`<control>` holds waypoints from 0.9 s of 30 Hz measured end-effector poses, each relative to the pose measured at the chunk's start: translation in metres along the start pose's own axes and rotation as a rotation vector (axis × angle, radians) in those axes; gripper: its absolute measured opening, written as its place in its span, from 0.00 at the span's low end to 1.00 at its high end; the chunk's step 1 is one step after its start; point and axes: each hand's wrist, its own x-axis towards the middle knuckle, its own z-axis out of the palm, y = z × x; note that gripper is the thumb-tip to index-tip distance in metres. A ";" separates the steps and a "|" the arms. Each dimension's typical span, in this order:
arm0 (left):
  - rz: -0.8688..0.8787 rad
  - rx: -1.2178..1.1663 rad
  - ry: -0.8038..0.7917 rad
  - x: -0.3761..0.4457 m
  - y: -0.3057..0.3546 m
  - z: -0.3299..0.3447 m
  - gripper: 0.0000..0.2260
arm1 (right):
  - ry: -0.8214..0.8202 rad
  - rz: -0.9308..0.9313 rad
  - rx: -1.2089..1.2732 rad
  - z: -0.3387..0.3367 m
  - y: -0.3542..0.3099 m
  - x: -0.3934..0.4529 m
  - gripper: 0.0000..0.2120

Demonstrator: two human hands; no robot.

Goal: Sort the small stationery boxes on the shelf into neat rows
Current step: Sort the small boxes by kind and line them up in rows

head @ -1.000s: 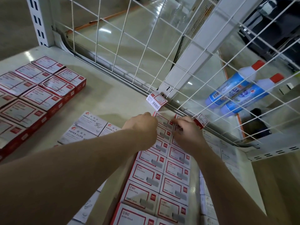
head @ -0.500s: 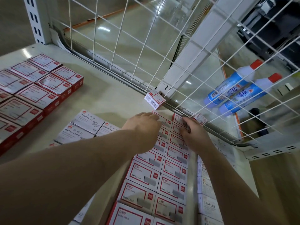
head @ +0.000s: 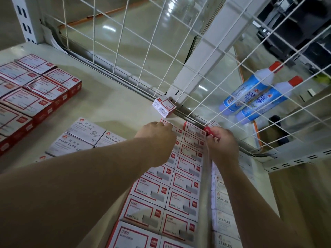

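A small red-ended staple box sits pinched in the right hand, at the far end of the shelf, hard against the wire mesh back. From that grip, the open place seems to lie toward 9 o'clock, at the head of the two rows of red-and-white staple boxes, whose long axis runs from 6 o'clock up to 12 o'clock. The left hand rests on the far end of the left row, fingers curled down on the box tops; whether it grips one cannot be told. The right hand is the nearer to the held box's likely slot. One stray box lies tilted at 11 o'clock of the left hand, apart from the rows. All are rectangular cardboard with glossy printed faces. White paper clip boxes sit at 9 o'clock, larger red boxes further left, pale staples cartons at the right edge.
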 end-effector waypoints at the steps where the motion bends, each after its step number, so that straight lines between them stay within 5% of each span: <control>1: 0.004 0.027 0.006 0.000 0.001 0.001 0.21 | 0.012 0.014 -0.012 -0.002 0.002 0.001 0.07; 9: 0.017 0.115 0.017 0.005 0.012 -0.002 0.22 | -0.071 0.160 -0.051 -0.007 0.019 0.018 0.14; 14: -0.062 -0.013 0.053 0.011 0.014 0.003 0.16 | -0.179 0.139 -0.056 -0.015 0.027 0.029 0.16; 27: 0.087 -0.049 0.051 0.013 0.027 0.016 0.19 | -0.233 0.096 -0.032 -0.015 0.035 0.042 0.13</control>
